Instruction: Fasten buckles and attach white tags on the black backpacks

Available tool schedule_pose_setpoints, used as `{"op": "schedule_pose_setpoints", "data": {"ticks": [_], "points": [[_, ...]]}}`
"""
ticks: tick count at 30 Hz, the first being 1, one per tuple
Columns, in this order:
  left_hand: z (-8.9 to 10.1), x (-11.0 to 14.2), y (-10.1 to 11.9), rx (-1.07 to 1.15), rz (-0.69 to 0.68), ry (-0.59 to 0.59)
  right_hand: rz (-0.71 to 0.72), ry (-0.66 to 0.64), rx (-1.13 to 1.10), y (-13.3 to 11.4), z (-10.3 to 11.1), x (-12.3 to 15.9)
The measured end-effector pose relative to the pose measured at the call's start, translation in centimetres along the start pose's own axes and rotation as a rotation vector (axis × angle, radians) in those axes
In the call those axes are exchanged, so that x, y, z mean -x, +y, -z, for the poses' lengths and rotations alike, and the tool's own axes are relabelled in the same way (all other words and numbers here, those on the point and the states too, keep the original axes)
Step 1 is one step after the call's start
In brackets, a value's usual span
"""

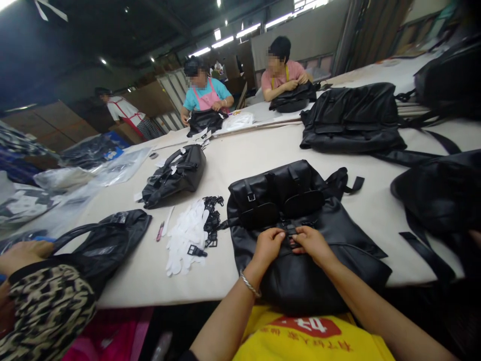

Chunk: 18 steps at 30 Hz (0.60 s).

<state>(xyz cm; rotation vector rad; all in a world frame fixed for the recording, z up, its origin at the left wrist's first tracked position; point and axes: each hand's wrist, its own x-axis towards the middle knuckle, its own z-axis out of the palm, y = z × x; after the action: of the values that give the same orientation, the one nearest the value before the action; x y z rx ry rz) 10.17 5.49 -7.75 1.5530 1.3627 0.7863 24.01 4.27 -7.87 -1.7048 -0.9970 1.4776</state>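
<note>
A black leather-look backpack (296, 286) lies on the table in front of me, its buckled straps and two rounded pocket flaps facing up. Both my hands meet at a black strap with a buckle (290, 230) in the middle of the bag. My left hand (269, 245) pinches at the strap's left side, thumb and finger together. From the other side my right hand (312, 243) closes its fingers on the same strap and buckle. My fingertips partly cover the buckle, so whether it is fastened I cannot tell.
White paper tags (180, 243) and black buckles (213, 220) lie in a pile left of the backpack, beside a small pink-handled cutter (160, 231). More black bags (353, 118) lie around the table. Co-workers sit opposite; a person's patterned sleeve (48, 306) is close at left.
</note>
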Motion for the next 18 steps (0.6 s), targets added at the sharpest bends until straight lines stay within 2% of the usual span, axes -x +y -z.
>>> {"op": "schedule_pose_setpoints", "data": {"ticks": [3, 8, 12, 18], "points": [[-0.3, -0.6, -0.8, -0.268, -0.11, 0.021, -0.051, 0.045, 0.081, -0.1, 0.1, -0.8], [-0.9, 0.1, -1.4, -0.485, -0.27, -0.004, -0.06, 0.043, 0.295, -0.6, -0.3, -1.4], [-1.2, 0.7, -1.9, -0.563, -0.312, 0.021, -0.063, 0.065, 0.397, -0.5, -0.4, -1.5], [-1.6, 0.7, -2.8, -0.531, -0.344, 0.077, -0.099, 0.112, 0.451, -0.1, -0.7, -2.3]]}}
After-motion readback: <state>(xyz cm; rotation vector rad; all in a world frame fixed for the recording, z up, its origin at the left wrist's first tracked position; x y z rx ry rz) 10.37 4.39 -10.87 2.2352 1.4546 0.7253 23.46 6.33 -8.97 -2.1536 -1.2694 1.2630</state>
